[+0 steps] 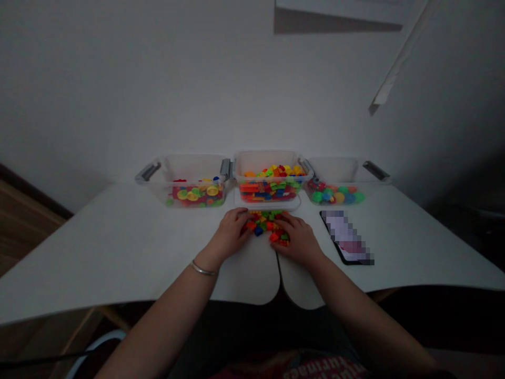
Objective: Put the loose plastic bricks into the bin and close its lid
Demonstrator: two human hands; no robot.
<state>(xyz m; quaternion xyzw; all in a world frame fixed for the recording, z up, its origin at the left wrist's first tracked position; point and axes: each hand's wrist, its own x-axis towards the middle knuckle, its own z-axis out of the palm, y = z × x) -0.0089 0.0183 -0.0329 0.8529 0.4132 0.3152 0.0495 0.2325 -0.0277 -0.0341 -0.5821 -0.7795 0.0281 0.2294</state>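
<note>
With the clock centred on the loose toy bricks, the white tabletop starts at 6 o'clock, where two rounded corners meet at a dark gap, and reaches a plain wall at 12 in a dim room. The bricks lie on it, partly covered by both hands. A phone lies at 3 o'clock, beyond the right hand. Farther out stand three clear boxes: the middle box of bricks at 12, the left box at 10 and the right box at 2, both holding colourful pieces.

The forearms enter from 7 and 5 o'clock, a bracelet on the left wrist. The left hand curves around the bricks at 9, the right hand at 3, fingers bent and touching them; whether either pinches one cannot be told.
</note>
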